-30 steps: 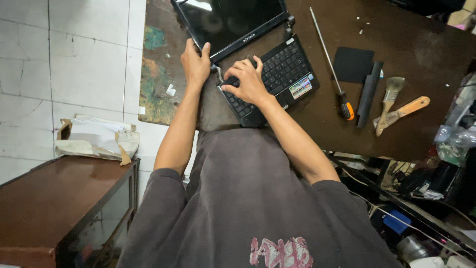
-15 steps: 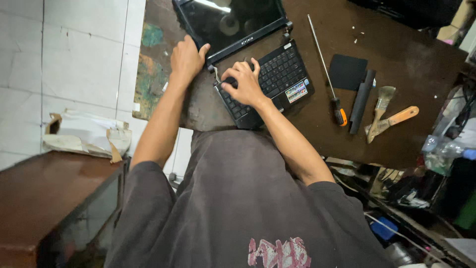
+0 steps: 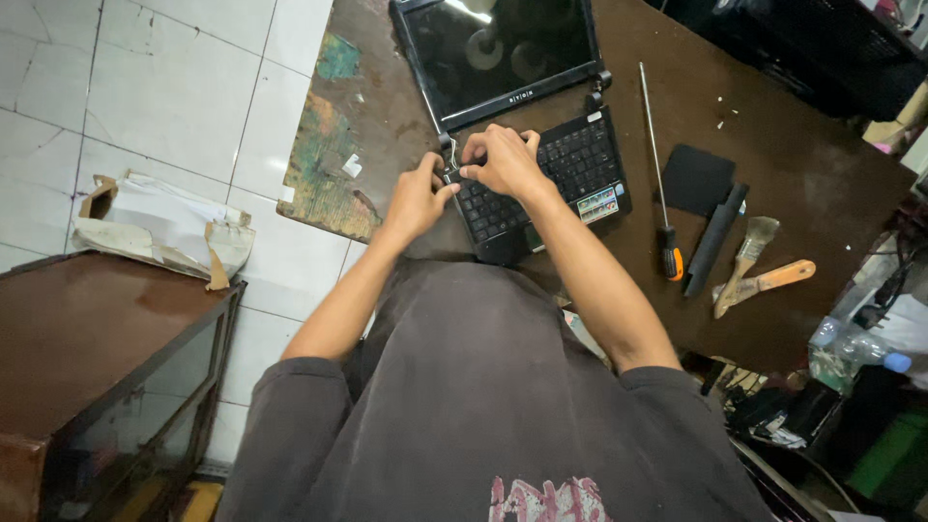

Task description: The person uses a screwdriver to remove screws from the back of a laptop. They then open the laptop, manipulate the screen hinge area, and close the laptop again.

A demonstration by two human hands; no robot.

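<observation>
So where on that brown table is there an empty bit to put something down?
The table is bare past the long screwdriver, above the black pad. There is also a strip left of the laptop, by the peeling paint. It is crowded around the brushes, and where both hands work.

A dark, rectangular laptop screen (image 3: 503,53) is seen far on the table. A small multicoloured sticker (image 3: 597,204) is stuck near the keyboard's right corner.

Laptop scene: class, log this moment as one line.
left hand: at laptop left hinge | right hand: fingertips at same hinge | screwdriver: lying beside, untouched
</observation>
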